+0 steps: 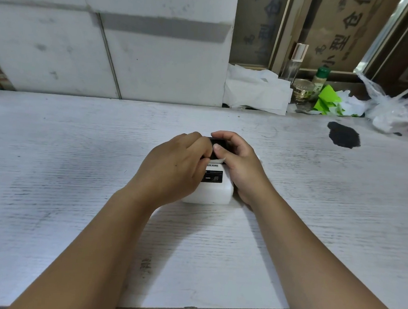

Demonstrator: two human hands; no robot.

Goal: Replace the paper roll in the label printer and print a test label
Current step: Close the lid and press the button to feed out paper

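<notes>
A small white label printer (213, 191) sits in the middle of the white wood-grain table (76, 169), with a black panel of buttons on its top face. Both hands wrap its far end. My left hand (173, 166) covers the printer's left side, fingers curled onto the top. My right hand (236, 163) grips the right side, its fingers over the dark lid area at the back. A short strip of white label paper (218, 160) sticks out between my thumbs. The paper roll itself is hidden.
A white block wall stands behind the table. At the back right lie crumpled white paper (255, 90), a glass bottle (293, 64), a gold-lidded jar (301, 90), a green-capped bottle (320, 78), green wrappers (327, 100) and a plastic bag (389, 107). A dark stain (343, 135) marks the table.
</notes>
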